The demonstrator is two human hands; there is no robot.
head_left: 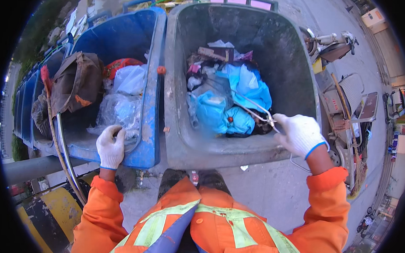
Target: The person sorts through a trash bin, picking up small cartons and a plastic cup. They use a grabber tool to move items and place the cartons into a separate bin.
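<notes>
My right hand (299, 135), in a white knit glove, holds a pair of metal tongs (258, 110) by the handle end, over the front right of a grey wheeled bin (201, 153). The tongs reach down into the refuse, where their tips meet a greyish plastic bag (214, 88). Around them lie light-blue plastic bags (209, 110) and mixed rubbish. My left hand (110, 146), gloved too, is curled at the front rim of a blue wheeled bin (150, 124). Whether it touches the rim is unclear, and the inside of its grasp is hidden. Clear plastic bags (119, 110) lie just beyond it.
A dark cloth bag (78, 82) and a stick with a red end (52, 114) stand at the blue bin's left. A yellow-black striped barrier (48, 218) is at lower left. On the right are a parked vehicle (340, 121) and a straw broom (358, 175).
</notes>
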